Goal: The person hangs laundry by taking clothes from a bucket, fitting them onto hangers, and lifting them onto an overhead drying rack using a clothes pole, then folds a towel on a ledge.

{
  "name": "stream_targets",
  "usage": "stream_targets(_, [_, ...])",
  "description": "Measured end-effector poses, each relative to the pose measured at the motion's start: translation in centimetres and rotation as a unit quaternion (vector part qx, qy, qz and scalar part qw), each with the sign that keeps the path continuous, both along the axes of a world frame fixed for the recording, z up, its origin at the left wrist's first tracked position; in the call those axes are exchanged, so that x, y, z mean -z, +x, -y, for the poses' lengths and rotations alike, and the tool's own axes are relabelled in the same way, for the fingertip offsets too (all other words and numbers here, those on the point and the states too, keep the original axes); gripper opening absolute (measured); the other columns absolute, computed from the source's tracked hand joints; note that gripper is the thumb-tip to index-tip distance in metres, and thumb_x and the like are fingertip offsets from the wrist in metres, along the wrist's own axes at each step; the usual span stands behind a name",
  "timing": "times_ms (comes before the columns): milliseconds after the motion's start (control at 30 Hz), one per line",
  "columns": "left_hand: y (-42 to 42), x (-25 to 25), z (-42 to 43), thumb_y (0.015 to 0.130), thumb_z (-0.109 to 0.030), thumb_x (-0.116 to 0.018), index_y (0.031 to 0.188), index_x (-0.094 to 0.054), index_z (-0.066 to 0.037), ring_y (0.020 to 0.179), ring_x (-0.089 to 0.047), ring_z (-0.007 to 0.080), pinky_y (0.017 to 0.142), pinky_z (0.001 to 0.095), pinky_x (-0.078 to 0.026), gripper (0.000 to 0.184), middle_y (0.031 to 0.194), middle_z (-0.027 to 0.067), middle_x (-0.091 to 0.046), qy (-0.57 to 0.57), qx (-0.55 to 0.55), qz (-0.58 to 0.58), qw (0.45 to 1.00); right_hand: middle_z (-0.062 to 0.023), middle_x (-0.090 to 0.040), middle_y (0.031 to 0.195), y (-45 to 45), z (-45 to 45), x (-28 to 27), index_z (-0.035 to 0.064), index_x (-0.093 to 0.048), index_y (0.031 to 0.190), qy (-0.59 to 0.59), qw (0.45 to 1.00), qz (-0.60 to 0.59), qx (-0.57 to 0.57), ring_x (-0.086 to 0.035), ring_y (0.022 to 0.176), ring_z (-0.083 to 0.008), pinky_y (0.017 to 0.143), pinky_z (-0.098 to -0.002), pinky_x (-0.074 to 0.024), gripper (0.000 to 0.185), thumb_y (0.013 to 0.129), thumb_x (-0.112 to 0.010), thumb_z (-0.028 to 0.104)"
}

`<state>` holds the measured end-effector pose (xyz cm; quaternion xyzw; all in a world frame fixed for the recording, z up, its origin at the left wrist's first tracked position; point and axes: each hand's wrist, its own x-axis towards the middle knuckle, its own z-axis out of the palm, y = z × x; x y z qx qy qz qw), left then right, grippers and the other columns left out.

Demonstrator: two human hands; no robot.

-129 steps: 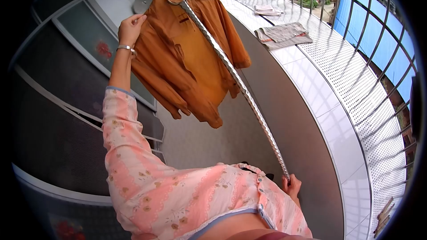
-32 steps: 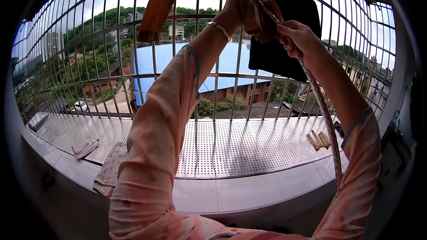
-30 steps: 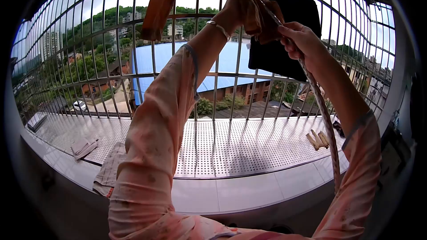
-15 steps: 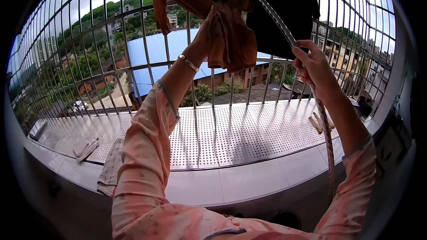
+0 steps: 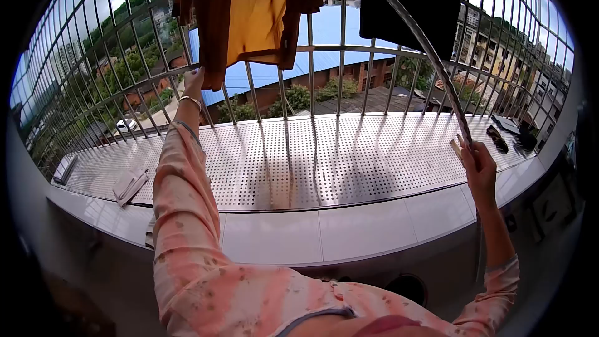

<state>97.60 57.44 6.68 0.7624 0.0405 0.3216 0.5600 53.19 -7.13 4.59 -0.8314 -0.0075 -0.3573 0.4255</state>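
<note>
A brown garment (image 5: 215,19) with a yellow-orange inside (image 5: 254,19) hangs in front of the window bars, its top cut off by the frame. My left hand (image 5: 194,82), with a bracelet at the wrist, is closed on the garment's lower left hem. My right hand (image 5: 481,171) is wrapped round the lower part of a twisted metal pole (image 5: 415,28). The pole slants up and left past a black garment (image 5: 405,9), and its upper end is out of view.
Metal bars (image 5: 310,81) enclose a perforated metal ledge (image 5: 281,162) with a white tiled edge (image 5: 362,231). A folded pale cloth (image 5: 130,186) lies at left. Dark items (image 5: 515,137) lie at right, near a wooden piece (image 5: 458,151).
My left hand has moved left and down to the brown garment's hem, and the garment hangs more spread out. My right hand has moved down and right, still on the pole.
</note>
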Motion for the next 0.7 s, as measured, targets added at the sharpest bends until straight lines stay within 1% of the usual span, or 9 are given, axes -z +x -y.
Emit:
stream_targets(67, [-2.2,2.1,-1.1,0.084,-0.031,-0.068,0.087,-0.063,-0.003,0.068,-0.050,0.0134,0.060,0.0339,-0.038,0.029,0.077,0.0011,-0.056,-0.027,0.015,-0.009,0.999,0.0047,-0.044,0.061,-0.6,1.1,2.4,0.0000,-0.057,0.101,-0.023,0.999,-0.017,0.016,-0.035,0.051,-0.0017,0.045,-0.0222,-0.0241,0.015,0.093,-0.059,0.012])
stream_targets(133, [-2.2,3.3,-3.2,0.089,-0.036,-0.061,0.119,-0.056,-0.004,0.103,-0.055,0.0186,0.090,0.0368,-0.039,0.044,0.105,0.0072,-0.064,-0.009,0.027,-0.164,0.986,0.0005,-0.046,0.061,-1.0,1.6,4.0,-0.0021,-0.057,0.099,-0.114,0.993,0.000,0.038,-0.038,0.053,-0.0049,0.047,-0.0242,-0.0298,0.014,0.092,-0.059,0.009])
stream_targets(167, [-4.1,3.5,-2.5,0.089,-0.036,-0.061,0.119,-0.056,-0.004,0.103,-0.055,0.0186,0.090,0.0368,-0.039,0.044,0.105,0.0072,-0.064,-0.009,0.022,-0.173,0.985,0.0005,-0.046,0.061,-0.8,1.8,4.6,-0.0021,-0.057,0.099,-0.112,0.993,-0.009,0.032,-0.038,0.053,-0.0049,0.047,-0.0242,-0.0298,0.014,0.092,-0.059,0.009])
stream_targets(233, [-7.7,4.6,-1.2,0.090,-0.035,-0.061,0.117,-0.055,-0.004,0.101,-0.055,0.0182,0.089,0.0340,-0.040,0.041,0.103,0.0071,-0.064,-0.020,0.014,-0.217,0.976,-0.0063,-0.050,0.061,-0.4,1.9,5.9,-0.0024,-0.056,0.099,-0.211,0.976,0.050,-0.021,-0.048,0.053,-0.0126,0.049,-0.0288,-0.0379,0.013,0.090,-0.060,0.007])
stream_targets(267, [-8.4,6.2,-1.8,0.091,-0.035,-0.059,0.115,-0.056,-0.004,0.094,-0.061,0.0180,0.083,0.0325,-0.045,0.039,0.104,0.0077,-0.066,-0.044,0.049,-0.193,0.979,-0.0118,-0.054,0.066,0.3,1.8,6.6,-0.0010,-0.056,0.100,-0.264,0.961,0.082,-0.019,-0.057,0.056,-0.0230,0.052,-0.0338,-0.0435,0.015,0.088,-0.062,0.006])
stream_targets(300, [-9.5,7.4,-2.1,0.093,-0.036,-0.055,0.117,-0.057,-0.005,0.090,-0.065,0.0176,0.077,0.0302,-0.049,0.040,0.106,0.0069,-0.067,-0.016,0.109,-0.195,0.975,-0.0118,-0.054,0.066,1.1,1.6,7.0,-0.0010,-0.056,0.100,-0.262,0.962,0.074,-0.026,-0.057,0.056,-0.0230,0.052,-0.0338,-0.0435,0.015,0.088,-0.062,0.006])
stream_targets(367, [-15.9,7.3,1.3,0.095,-0.033,-0.053,0.113,-0.060,-0.003,0.087,-0.065,0.0140,0.074,0.0250,-0.048,0.036,0.100,0.0063,-0.068,0.033,0.136,-0.261,0.955,-0.0127,-0.058,0.074,2.9,0.6,7.7,0.0007,-0.056,0.101,-0.337,0.938,0.074,-0.040,-0.060,0.060,-0.0286,0.053,-0.0372,-0.0449,0.017,0.086,-0.064,0.007])
stream_targets(500, [-22.9,11.2,2.8,0.096,-0.035,-0.054,0.114,-0.060,-0.005,0.088,-0.068,0.0159,0.079,0.0268,-0.051,0.035,0.101,0.0082,-0.068,0.109,0.225,-0.358,0.900,-0.0093,-0.061,0.077,8.5,0.1,12.6,0.0036,-0.057,0.098,-0.349,0.933,0.010,-0.087,-0.060,0.060,-0.0271,0.054,-0.0359,-0.0457,0.018,0.087,-0.065,0.016])
stream_targets(700, [-31.9,16.3,1.2,0.096,-0.025,-0.056,0.114,-0.058,0.001,0.085,-0.067,0.0161,0.074,0.0266,-0.052,0.032,0.097,0.0096,-0.067,0.103,0.245,-0.344,0.900,-0.0110,-0.064,0.076,16.7,1.5,19.3,0.0058,-0.058,0.098,-0.354,0.922,-0.048,-0.147,-0.062,0.064,-0.0308,0.057,-0.0384,-0.0475,0.020,0.089,-0.063,0.023])
